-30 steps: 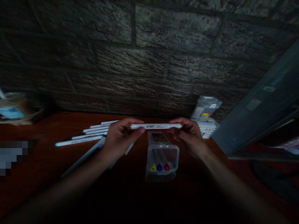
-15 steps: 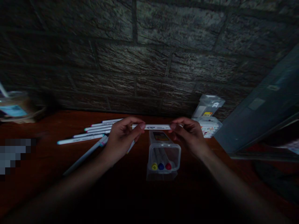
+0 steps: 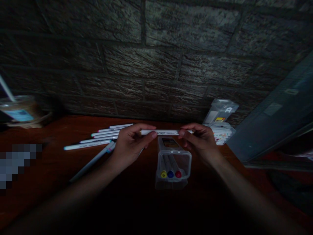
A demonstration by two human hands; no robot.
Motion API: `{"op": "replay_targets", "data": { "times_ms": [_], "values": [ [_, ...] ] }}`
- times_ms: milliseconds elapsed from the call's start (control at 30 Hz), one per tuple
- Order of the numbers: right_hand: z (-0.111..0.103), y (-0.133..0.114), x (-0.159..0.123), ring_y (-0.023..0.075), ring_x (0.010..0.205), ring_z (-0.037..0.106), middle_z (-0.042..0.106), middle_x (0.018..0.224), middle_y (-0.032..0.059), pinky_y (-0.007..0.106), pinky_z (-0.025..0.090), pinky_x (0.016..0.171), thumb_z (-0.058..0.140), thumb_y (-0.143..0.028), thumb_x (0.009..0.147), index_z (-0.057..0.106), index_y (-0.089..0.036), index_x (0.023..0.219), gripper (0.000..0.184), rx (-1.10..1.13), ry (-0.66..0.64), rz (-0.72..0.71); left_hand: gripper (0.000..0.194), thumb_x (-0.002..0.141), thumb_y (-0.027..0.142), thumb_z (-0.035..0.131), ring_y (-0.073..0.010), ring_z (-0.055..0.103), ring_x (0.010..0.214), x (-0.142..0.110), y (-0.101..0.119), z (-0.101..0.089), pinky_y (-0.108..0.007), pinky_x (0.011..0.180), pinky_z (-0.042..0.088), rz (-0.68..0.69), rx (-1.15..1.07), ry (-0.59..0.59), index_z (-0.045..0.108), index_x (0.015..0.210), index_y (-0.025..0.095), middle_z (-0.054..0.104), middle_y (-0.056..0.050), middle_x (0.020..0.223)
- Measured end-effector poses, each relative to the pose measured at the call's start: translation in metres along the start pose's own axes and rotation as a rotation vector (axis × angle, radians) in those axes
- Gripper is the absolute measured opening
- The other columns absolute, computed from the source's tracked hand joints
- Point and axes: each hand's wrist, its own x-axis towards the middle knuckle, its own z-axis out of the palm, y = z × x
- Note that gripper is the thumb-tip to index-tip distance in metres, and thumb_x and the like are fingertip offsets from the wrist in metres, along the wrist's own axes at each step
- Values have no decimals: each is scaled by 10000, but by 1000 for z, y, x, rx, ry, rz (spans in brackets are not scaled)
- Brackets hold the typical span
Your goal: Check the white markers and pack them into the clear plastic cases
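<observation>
Three markers (image 3: 170, 174), tipped yellow, blue and red, sit inside the clear case (image 3: 174, 152), below centre; several loose markers (image 3: 88, 145) lie outside it, centre-left. Mid-frame, my left hand (image 3: 129, 143) and right hand (image 3: 201, 140) pinch a slim white marker (image 3: 168, 132) near its ends, its print probably black.

**Murky Light, Soft Detail**

Very dim here, folks! A faint, cool glow catches the rough grey brick wall (image 3: 190, 27), brightest towards upper centre, with heavy shadow at left. Down on the reddish-brown wooden table (image 3: 58, 132), dull colour sinks to near-black at bottom centre. Lettering on the slim white marker (image 3: 168, 132) looks smeared! Wide-angle stretch pulls at the edges, and a blocky blue-grey pixelated patch (image 3: 14, 166) sits at left.
</observation>
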Motion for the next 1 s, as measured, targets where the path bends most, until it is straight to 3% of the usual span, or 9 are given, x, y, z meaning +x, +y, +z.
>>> {"op": "replay_targets", "data": {
  "times_ms": [267,567,767,1000],
  "values": [
    [2,0,-3,87,421,538,688,558,-36,203,385,367,941,-292,705,814,-269,824,176,-16,-7,9,169,806,327,845,-110,532,458,0,1,1,-229,422,343,10,-18,29,792,907,202,684,6,602],
    [1,-3,-2,87,477,573,772,725,4,213,439,406,894,-345,772,840,-282,887,142,27,7,20,129,861,297,776,-119,560,473,3,6,0,-232,474,439,-31,-63,47,768,948,202,656,28,545],
    [1,-3,0,93,493,564,738,678,-7,213,430,404,914,-341,737,847,-289,864,152,46,53,21,125,840,297,807,-100,509,457,4,4,-1,-216,447,387,-42,-73,77,788,921,203,642,33,546],
    [-2,-4,1,91,502,562,772,736,8,205,413,402,893,-367,762,849,-288,906,170,87,64,41,178,906,308,755,-114,603,576,8,-3,-6,-240,569,491,-59,-262,37,787,1052,210,781,-38,790]
  ]
}}
